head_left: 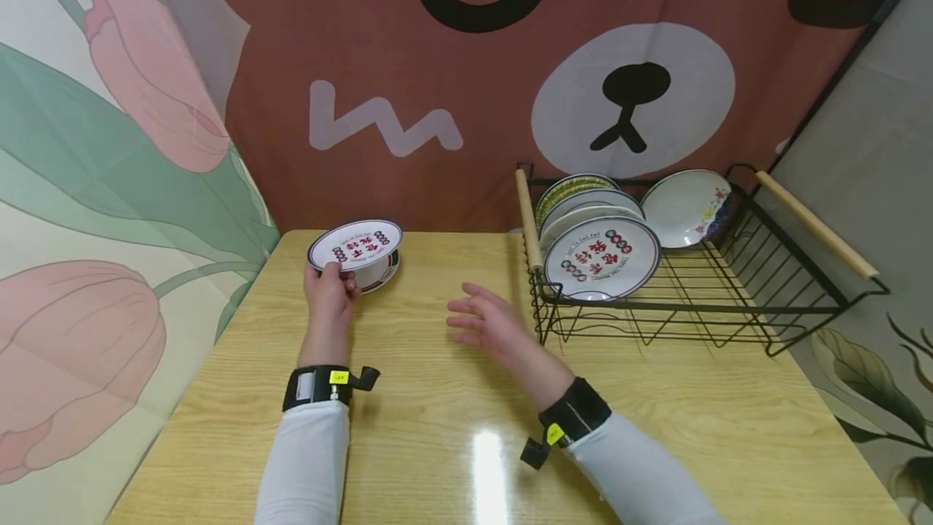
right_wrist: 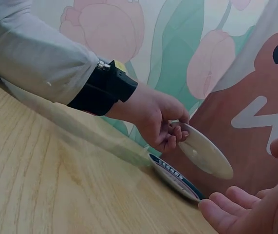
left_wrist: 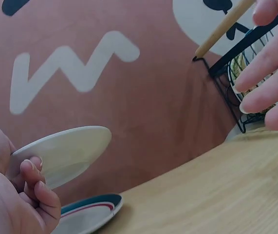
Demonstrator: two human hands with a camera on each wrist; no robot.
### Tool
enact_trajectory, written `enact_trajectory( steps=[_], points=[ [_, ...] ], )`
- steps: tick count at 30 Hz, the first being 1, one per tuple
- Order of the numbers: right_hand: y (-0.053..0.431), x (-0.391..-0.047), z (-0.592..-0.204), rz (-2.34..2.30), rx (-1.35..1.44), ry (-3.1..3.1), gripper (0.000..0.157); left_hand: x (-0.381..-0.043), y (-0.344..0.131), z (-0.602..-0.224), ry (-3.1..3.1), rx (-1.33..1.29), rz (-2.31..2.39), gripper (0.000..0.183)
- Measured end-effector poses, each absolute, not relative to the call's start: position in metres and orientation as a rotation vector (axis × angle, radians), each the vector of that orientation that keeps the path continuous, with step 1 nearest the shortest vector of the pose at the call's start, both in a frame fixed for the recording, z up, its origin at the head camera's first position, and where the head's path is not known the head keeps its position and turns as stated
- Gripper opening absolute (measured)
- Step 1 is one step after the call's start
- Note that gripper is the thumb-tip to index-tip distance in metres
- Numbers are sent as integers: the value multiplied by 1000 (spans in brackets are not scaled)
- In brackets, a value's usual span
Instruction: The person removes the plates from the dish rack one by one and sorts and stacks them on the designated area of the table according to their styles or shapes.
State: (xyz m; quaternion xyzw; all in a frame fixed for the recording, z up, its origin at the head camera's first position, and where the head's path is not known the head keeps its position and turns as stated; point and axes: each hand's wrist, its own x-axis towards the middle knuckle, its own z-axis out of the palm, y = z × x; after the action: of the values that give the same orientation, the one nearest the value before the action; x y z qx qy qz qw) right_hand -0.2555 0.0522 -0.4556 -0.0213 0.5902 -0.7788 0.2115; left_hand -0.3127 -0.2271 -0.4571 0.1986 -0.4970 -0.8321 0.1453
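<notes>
1. A bear-print backdrop (head_left: pixel 386 185) is hanging behind the wooden surface (head_left: pixel 437 395).
2. A wire rack (head_left: pixel 700 308) is standing at the right, holding several dishes (head_left: pixel 602 259).
3. The held plate (head_left: pixel 357 244) is tilting just above a lower plate (left_wrist: pixel 87 219), well left of the rack.
4. The left hand (head_left: pixel 330 292) is pinching its near edge; the right hand (head_left: pixel 494 325), empty and loosely spread, is hovering nearer the rack.

Light wood table (head_left: pixel 423 428) under a plate (left_wrist: pixel 90 214) and black wire rack (head_left: pixel 729 309)
</notes>
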Motion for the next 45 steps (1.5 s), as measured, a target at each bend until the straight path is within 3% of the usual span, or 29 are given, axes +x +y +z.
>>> enact_trajectory(
  steps=[12, 45],
  points=[
    [47, -252, -463, -2096, -94, 1651, 67, -304, -235, -457, -1497, 698, -2425, 62],
    [43, -246, -465, -2081, -82, 1658, 66, -320, -244, -494, -1497, 795, -2408, 53]
  ],
)
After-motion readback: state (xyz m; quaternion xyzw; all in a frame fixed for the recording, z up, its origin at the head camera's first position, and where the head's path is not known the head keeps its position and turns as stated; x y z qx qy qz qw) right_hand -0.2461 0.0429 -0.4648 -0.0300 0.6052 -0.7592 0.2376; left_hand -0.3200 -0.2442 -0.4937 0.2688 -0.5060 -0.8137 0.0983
